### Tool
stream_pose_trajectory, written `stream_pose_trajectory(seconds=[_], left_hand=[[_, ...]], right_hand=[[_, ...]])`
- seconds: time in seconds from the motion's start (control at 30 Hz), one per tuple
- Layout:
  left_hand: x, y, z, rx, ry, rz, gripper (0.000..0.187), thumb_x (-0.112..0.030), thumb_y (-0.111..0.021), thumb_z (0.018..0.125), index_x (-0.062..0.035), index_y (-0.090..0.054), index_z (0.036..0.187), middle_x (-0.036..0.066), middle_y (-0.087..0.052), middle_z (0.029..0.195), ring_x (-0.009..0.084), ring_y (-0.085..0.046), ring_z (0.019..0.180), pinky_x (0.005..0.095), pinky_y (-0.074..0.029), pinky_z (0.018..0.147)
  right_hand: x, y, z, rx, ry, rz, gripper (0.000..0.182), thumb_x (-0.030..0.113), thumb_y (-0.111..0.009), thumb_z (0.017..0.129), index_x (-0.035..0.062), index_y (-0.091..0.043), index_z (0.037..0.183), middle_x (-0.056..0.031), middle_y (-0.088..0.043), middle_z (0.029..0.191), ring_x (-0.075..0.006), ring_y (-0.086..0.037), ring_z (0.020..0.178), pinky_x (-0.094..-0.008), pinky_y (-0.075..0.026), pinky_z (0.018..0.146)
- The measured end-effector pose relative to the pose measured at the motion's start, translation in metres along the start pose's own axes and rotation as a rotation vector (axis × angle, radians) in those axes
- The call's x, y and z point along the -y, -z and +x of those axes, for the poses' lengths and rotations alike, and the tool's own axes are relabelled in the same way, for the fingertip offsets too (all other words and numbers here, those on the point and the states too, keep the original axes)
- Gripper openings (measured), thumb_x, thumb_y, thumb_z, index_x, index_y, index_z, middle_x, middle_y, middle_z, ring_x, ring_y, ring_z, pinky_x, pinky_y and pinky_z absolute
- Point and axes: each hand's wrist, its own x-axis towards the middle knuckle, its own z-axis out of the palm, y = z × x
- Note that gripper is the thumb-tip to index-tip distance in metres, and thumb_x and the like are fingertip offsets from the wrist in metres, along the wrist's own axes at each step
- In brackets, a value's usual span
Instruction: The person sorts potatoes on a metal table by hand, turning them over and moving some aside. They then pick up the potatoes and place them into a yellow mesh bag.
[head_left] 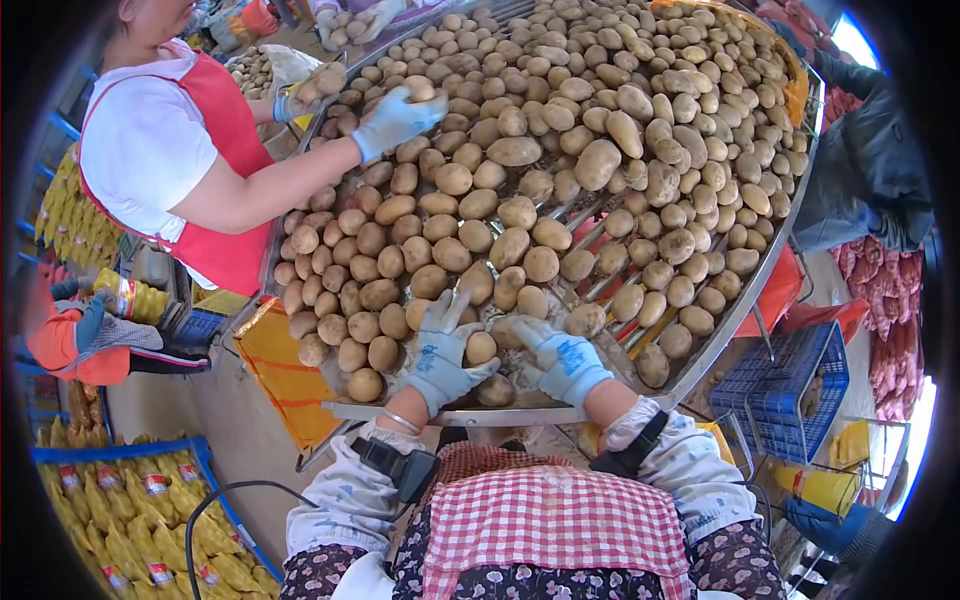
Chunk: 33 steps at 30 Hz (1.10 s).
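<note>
My left hand (444, 352), in a pale blue-and-white work glove, is at the table's near edge. Its thumb and fingers curve around a small potato (481, 348). Opposite it, my right hand (560, 360) wears a matching glove, its fingers stretched toward the left and touching potatoes at their tips. Between my wrists another potato (496, 391) lies by the metal rim. Many loose brown potatoes (515, 151) cover the metal sorting table (640, 395); rollers or bars show through gaps at the middle right.
On the left, a co-worker in a red apron reaches over the potatoes with a gloved hand (400, 122), holding a potato. A blue crate (785, 390) stands at right. Filled yellow bags (150, 510) sit lower left; red mesh sacks (890, 300) are stacked far right. A black cable (215, 490) runs left of me.
</note>
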Motion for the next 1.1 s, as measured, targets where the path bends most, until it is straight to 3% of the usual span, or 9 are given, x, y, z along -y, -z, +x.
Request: stream_pose_trajectory(seconds=[0.03,0.1,0.27,0.4,0.63,0.83,0.87,0.97,1.1], left_hand=[[0.0,0.002,-0.006,0.002,0.007,0.001,0.057,-0.042,-0.074,0.072,-0.0084,-0.059,0.116,0.019,-0.037,0.142,0.0392,-0.032,0.133,0.0509,-0.026,0.11],[-0.007,0.015,-0.014,-0.088,0.464,-1.014,0.06,-0.037,-0.07,0.079,-0.0073,-0.049,0.128,0.016,-0.048,0.134,0.0362,-0.049,0.118,0.0484,-0.038,0.102],[-0.012,0.041,-0.019,-0.178,0.592,-2.296,0.056,-0.044,-0.054,0.092,-0.0068,-0.043,0.132,0.014,-0.056,0.123,0.032,-0.057,0.112,0.0431,-0.049,0.091],[0.011,0.023,-0.034,-0.123,0.663,-2.344,0.053,-0.045,-0.052,0.093,-0.0057,-0.047,0.128,0.014,-0.057,0.12,0.0307,-0.06,0.106,0.0409,-0.052,0.087],[0.016,0.051,-0.034,-0.399,0.682,-1.968,0.044,-0.024,-0.051,0.089,-0.003,-0.048,0.128,0.014,-0.058,0.115,0.027,-0.062,0.097,0.0382,-0.054,0.083],[0.035,0.028,-0.036,0.027,0.458,-2.788,0.051,-0.022,-0.056,0.09,-0.0033,-0.041,0.134,0.018,-0.053,0.128,0.0242,-0.057,0.109,0.0358,-0.051,0.092],[0.041,0.002,-0.047,-0.318,0.646,-2.008,0.059,-0.005,-0.061,0.084,-0.0048,-0.034,0.136,0.014,-0.054,0.122,0.0191,-0.057,0.107,0.0339,-0.052,0.089],[0.053,-0.002,-0.044,-0.078,0.658,-1.892,0.071,0.01,-0.062,0.077,-0.0072,-0.027,0.137,0.011,-0.053,0.12,0.0169,-0.057,0.107,0.0333,-0.052,0.088],[0.04,0.049,-0.017,-0.162,0.734,-2.345,0.044,-0.023,-0.059,0.088,-0.0057,-0.046,0.126,0.012,-0.059,0.11,0.02,-0.061,0.094,0.0302,-0.052,0.076]], right_hand=[[0.005,-0.003,0.006,0.005,0.003,0.003,0.062,0.02,-0.065,0.08,0.0101,-0.04,0.137,-0.0158,-0.054,0.127,-0.0297,-0.062,0.102,-0.0396,-0.051,0.084],[0.013,-0.009,0.016,0.196,-0.021,-0.23,0.071,0.021,-0.066,0.078,0.0131,-0.034,0.141,-0.0185,-0.05,0.131,-0.0344,-0.06,0.103,-0.0429,-0.05,0.085],[0.009,-0.02,0.008,-0.004,-0.111,-0.031,0.074,0.024,-0.069,0.076,0.0037,-0.035,0.138,-0.0199,-0.056,0.119,-0.0346,-0.061,0.097,-0.0426,-0.051,0.081],[0.009,-0.029,0.014,-0.057,0.052,-0.294,0.063,0.024,-0.067,0.078,0.0031,-0.042,0.132,-0.0184,-0.06,0.112,-0.035,-0.06,0.099,-0.0425,-0.051,0.081],[0.004,-0.029,0.035,0.312,-0.337,-0.15,0.025,0.017,-0.06,0.081,0.0086,-0.063,0.104,-0.0155,-0.067,0.103,-0.0332,-0.065,0.094,-0.0424,-0.052,0.08],[-0.009,0.053,-0.052,0.141,-0.674,1.035,0.023,0.024,-0.063,0.085,0.0031,-0.061,0.094,-0.003,-0.061,0.074,-0.007,-0.052,0.056,-0.0245,-0.043,0.051],[-0.013,0.07,-0.074,0.134,-0.683,1.054,0.022,0.023,-0.063,0.085,0.0027,-0.061,0.093,-0.003,-0.06,0.072,-0.0082,-0.052,0.054,-0.0248,-0.042,0.05],[-0.038,0.088,-0.15,0.168,-0.835,1.114,0.021,0.022,-0.063,0.084,0.0026,-0.062,0.092,-0.0031,-0.06,0.069,-0.0107,-0.055,0.054,-0.0249,-0.043,0.051],[-0.068,0.09,-0.213,0.028,-1.097,0.274,0.029,0.024,-0.066,0.084,0.0001,-0.063,0.099,-0.004,-0.064,0.079,-0.0159,-0.062,0.069,-0.0274,-0.049,0.062]])
